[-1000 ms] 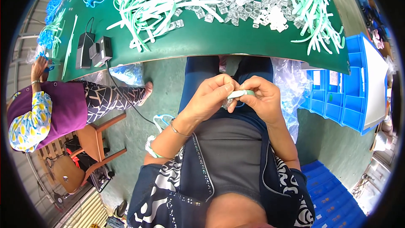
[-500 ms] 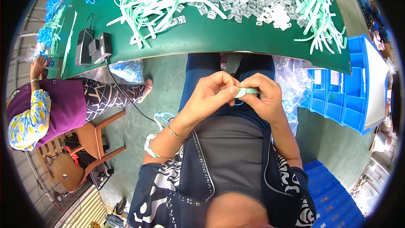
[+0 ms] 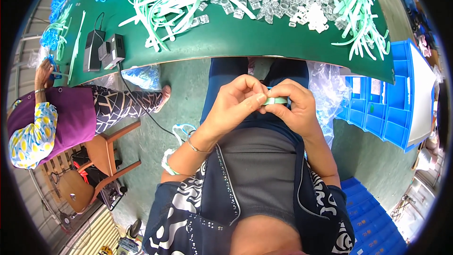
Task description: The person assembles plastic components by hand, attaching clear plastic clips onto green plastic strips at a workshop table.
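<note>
In front of my waist, both hands meet around a short piece of pale green strip point(image 3: 277, 100). My left hand point(image 3: 238, 101) is closed, thumb and index finger pinching at the strip's left end. My right hand point(image 3: 298, 106) grips the other end between thumb and bent index finger. A little blue shows just above the fingertips, too small to make out. Most of the strip is hidden inside the fingers. Farther off on the green table point(image 3: 226, 42) lie a pile of similar pale green strips point(image 3: 165, 7) and many clear plastic clips point(image 3: 269, 0).
White small parts point(image 3: 311, 17) and a second strip pile point(image 3: 356, 14) lie at the table's right. A black power adapter point(image 3: 94, 49) and a small box point(image 3: 113, 49) sit at left. Blue crates point(image 3: 377, 99) stand at right. A co-worker point(image 3: 71, 113) sits at left beside blue cords.
My fingers have shifted slightly on the strip, and more of its pale green side shows between them. The co-worker's hand has moved a little at the blue cords.
</note>
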`<move>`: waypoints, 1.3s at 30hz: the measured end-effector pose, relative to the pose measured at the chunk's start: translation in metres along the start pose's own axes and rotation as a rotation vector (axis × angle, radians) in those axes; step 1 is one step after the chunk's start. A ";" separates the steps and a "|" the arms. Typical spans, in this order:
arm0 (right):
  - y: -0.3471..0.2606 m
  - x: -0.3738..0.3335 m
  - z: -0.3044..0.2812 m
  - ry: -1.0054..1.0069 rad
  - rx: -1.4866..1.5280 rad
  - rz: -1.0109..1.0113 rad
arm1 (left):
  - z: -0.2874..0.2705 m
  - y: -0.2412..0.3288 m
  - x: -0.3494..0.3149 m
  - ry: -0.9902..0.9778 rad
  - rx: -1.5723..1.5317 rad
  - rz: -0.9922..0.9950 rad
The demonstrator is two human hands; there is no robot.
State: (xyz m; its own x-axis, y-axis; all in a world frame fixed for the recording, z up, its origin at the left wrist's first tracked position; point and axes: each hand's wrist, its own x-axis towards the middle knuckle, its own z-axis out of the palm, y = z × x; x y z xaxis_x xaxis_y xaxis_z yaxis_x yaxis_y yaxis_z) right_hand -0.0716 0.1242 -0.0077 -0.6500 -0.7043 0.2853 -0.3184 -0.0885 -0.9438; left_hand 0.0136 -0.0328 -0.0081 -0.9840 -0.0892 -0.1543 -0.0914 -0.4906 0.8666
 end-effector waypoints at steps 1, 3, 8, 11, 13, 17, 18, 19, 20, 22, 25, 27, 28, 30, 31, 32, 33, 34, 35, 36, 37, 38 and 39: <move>-0.001 0.002 -0.001 -0.032 -0.040 -0.016 | -0.002 -0.001 0.000 -0.035 -0.060 -0.029; 0.002 0.002 0.002 -0.046 -0.069 -0.038 | -0.005 -0.006 0.001 -0.070 -0.122 -0.056; -0.004 0.000 0.001 0.007 -0.115 -0.027 | -0.007 -0.016 0.001 -0.076 -0.314 -0.095; 0.000 -0.004 0.000 0.080 -0.088 -0.045 | -0.012 -0.014 0.001 -0.112 -0.274 -0.102; -0.001 -0.005 0.002 0.014 -0.116 -0.028 | -0.011 -0.014 0.001 -0.117 -0.279 -0.103; -0.004 -0.007 0.003 0.012 -0.099 -0.013 | -0.009 -0.008 -0.002 -0.107 -0.169 -0.094; -0.002 -0.007 0.003 0.010 -0.099 -0.014 | -0.011 -0.008 -0.002 -0.105 -0.170 -0.093; 0.001 -0.008 0.004 0.016 -0.102 -0.018 | -0.013 -0.008 -0.002 -0.125 -0.144 -0.127; 0.002 -0.007 0.004 0.021 -0.105 -0.024 | -0.015 -0.009 -0.002 -0.146 -0.118 -0.161; -0.001 -0.005 0.005 -0.024 -0.108 -0.030 | -0.019 -0.014 0.001 -0.161 -0.129 -0.185; -0.005 0.000 0.002 -0.045 -0.180 -0.098 | -0.015 -0.018 0.001 -0.142 -0.166 -0.189; -0.008 0.000 -0.001 -0.024 -0.246 -0.160 | -0.013 -0.017 -0.001 -0.105 -0.193 -0.169; -0.011 -0.003 -0.004 0.040 -0.198 -0.065 | -0.012 -0.013 -0.002 -0.062 -0.104 -0.125; -0.011 -0.007 -0.006 0.033 -0.181 0.110 | -0.010 -0.008 -0.002 -0.003 0.015 -0.075; -0.011 -0.008 -0.004 0.035 -0.182 0.111 | -0.009 -0.008 -0.003 -0.005 0.014 -0.076; -0.011 -0.009 -0.002 -0.011 -0.115 0.218 | -0.007 -0.009 -0.004 -0.023 0.164 0.018; -0.011 -0.010 0.000 -0.057 -0.047 0.325 | -0.006 -0.009 -0.005 -0.040 0.313 0.113; -0.003 -0.014 0.002 -0.023 0.127 0.415 | -0.008 -0.011 -0.004 -0.050 0.415 0.213; -0.003 -0.015 0.002 -0.023 0.128 0.417 | -0.010 -0.012 -0.003 -0.050 0.414 0.211; -0.003 -0.015 0.002 -0.044 0.162 0.480 | -0.012 -0.012 -0.002 -0.067 0.506 0.294; -0.003 -0.015 0.002 -0.066 0.197 0.544 | -0.013 -0.012 0.000 -0.084 0.598 0.376; -0.002 -0.015 0.001 -0.068 0.198 0.543 | -0.013 -0.011 0.001 -0.081 0.599 0.376; 0.000 -0.016 0.002 -0.077 0.201 0.492 | -0.012 -0.010 0.001 -0.091 0.643 0.383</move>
State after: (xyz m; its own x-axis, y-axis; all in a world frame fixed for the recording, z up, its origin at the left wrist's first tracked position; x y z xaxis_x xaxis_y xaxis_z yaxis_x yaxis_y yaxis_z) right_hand -0.0601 0.1343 -0.0123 -0.6345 -0.7454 -0.2042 0.1541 0.1369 -0.9785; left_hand 0.0154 -0.0386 -0.0227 -0.9711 -0.0657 0.2293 0.2160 0.1655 0.9623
